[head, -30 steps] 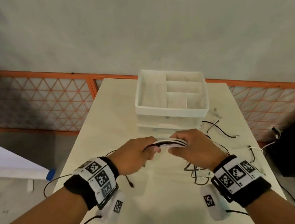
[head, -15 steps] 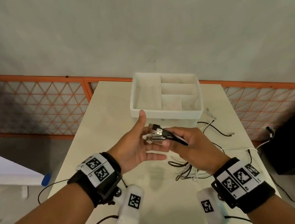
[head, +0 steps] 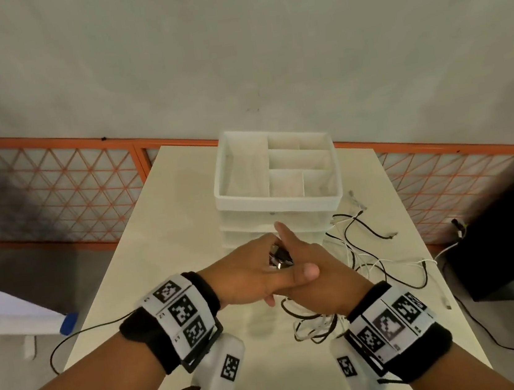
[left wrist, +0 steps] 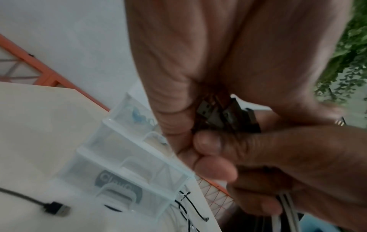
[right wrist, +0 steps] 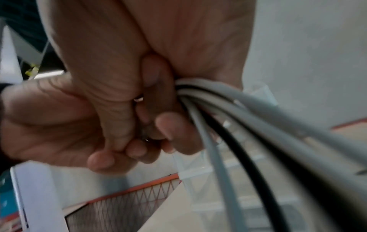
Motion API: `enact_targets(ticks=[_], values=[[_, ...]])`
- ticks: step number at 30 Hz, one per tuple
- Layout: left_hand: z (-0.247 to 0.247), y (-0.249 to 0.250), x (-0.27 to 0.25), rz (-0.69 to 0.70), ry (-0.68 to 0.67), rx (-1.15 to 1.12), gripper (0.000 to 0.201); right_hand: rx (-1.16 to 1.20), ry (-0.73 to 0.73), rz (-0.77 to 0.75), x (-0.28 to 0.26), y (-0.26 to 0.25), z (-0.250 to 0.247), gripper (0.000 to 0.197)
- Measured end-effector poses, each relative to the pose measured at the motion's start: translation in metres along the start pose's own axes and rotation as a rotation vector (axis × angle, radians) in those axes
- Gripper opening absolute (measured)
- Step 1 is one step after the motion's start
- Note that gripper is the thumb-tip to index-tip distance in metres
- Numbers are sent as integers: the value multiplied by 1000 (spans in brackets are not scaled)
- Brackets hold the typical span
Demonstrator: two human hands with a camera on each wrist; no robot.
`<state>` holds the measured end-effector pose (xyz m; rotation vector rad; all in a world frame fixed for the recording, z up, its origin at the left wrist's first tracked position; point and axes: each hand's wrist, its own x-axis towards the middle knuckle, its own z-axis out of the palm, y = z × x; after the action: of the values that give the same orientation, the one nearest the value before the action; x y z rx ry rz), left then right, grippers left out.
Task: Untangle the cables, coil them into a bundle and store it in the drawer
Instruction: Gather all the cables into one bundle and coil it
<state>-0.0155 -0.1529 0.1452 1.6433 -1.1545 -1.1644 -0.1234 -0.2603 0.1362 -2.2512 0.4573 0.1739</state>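
My left hand [head: 252, 273] and right hand [head: 324, 277] meet just in front of the white drawer unit [head: 276, 203], above the table. Between them is a bunch of black and silver USB plugs [head: 279, 257], the ends of the cable bundle. The left wrist view shows the left hand [left wrist: 178, 94] wrapped round the plugs [left wrist: 218, 113]. In the right wrist view the right hand [right wrist: 158, 55] grips white and black cables [right wrist: 228, 102] that run down out of the fist. The rest of the cables [head: 358, 266] trail loose on the table to the right.
The drawer unit has a divided open tray on top and translucent drawers [left wrist: 127, 157] below, all pushed in. It stands mid-table [head: 170, 238]. A black wrist-camera lead with a USB plug [left wrist: 55, 209] lies at the left. An orange mesh fence [head: 55, 193] runs behind.
Half a second ago my left hand lay open, palm up, under the plugs. It has turned over and closed round them, against the right hand, which still holds the cables.
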Motion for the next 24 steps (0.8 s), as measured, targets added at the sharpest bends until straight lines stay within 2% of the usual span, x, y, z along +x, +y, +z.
enact_targets(ticks=[2,4,5,7,8,12,16,18,20,24], values=[[2,-8,3,54,52,60,24,108,-4,1,1,-2,-2,95],[1,-17,5,61,185,90,39,264,23,-18,3,3,-1,86],[1,-20,6,60,255,99,44,325,33,-13,3,5,-1,90],[1,-24,8,47,360,44,43,364,70,-12,3,9,0,94],[0,-25,10,30,397,-24,41,385,87,-12,3,10,0,89],[-8,-27,12,-78,514,-282,38,529,179,-59,0,12,-4,38],[-7,-26,12,-151,471,-441,31,546,297,-44,5,13,2,15],[-7,-23,11,-167,433,-476,28,514,332,-41,6,12,7,10],[-7,-21,11,-199,398,-507,27,482,365,-37,8,11,12,12],[-9,-21,10,-267,352,-559,28,426,385,-47,13,11,22,30]])
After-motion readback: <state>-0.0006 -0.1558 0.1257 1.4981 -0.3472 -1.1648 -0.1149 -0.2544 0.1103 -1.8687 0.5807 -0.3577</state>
